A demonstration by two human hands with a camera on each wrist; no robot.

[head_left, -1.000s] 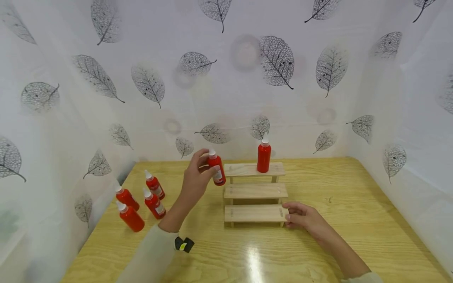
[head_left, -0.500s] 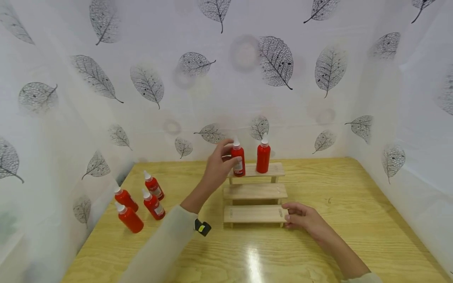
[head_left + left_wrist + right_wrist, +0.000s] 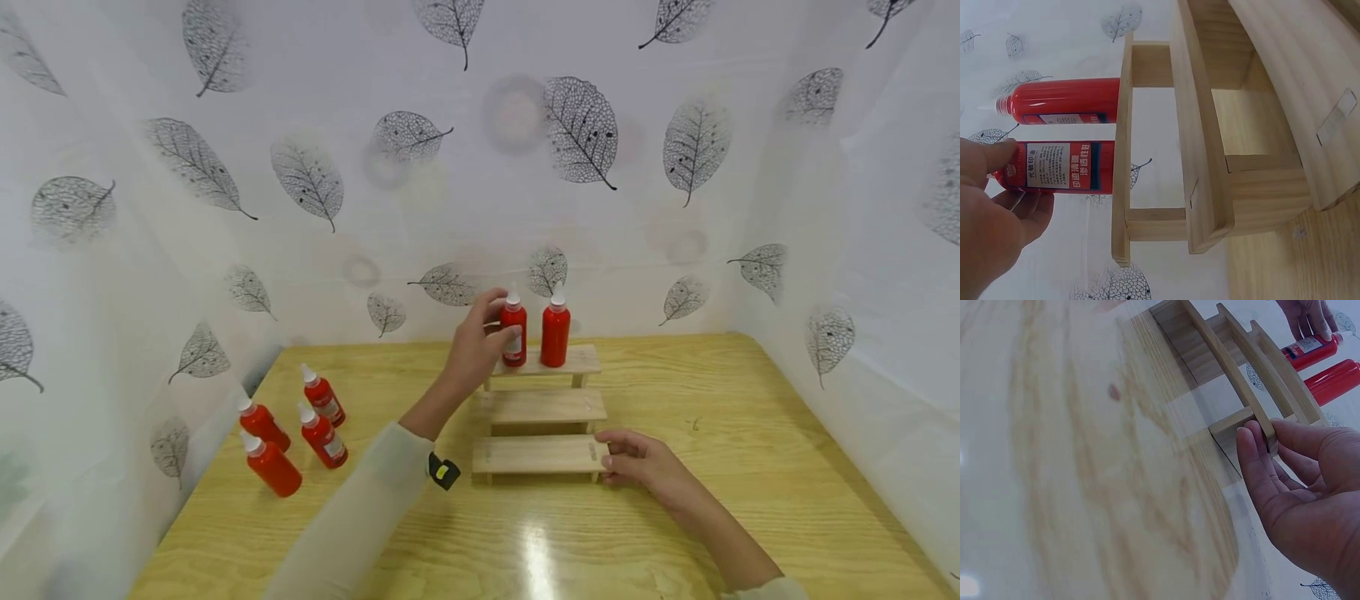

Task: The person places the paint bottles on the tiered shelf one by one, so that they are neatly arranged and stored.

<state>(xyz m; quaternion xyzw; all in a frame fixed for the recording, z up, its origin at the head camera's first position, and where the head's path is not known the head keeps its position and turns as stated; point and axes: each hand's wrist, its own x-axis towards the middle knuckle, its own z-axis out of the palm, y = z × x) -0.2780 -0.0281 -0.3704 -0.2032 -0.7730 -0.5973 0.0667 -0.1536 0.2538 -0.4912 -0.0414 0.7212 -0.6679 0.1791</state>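
My left hand (image 3: 472,346) holds a red ink bottle (image 3: 1054,165) with a white nozzle cap between thumb and fingers. That bottle stands upright with its base on the top step of a three-tier wooden stand (image 3: 540,454). Just to its right, on the same step, is another red bottle (image 3: 555,335), a small gap apart. At the lowest step's right end, my right hand (image 3: 645,467) pinches the board's edge; its thumb and fingers (image 3: 1257,453) show on either side of it in the right wrist view.
Several more red bottles (image 3: 324,435) with white nozzles stand grouped on the left of the wooden table (image 3: 712,400). A pale curtain (image 3: 480,192) with leaf prints surrounds the back and sides.
My left hand has carried its bottle rightward and onto the top step, beside the other bottle. The right hand has stayed on the lowest step's end.
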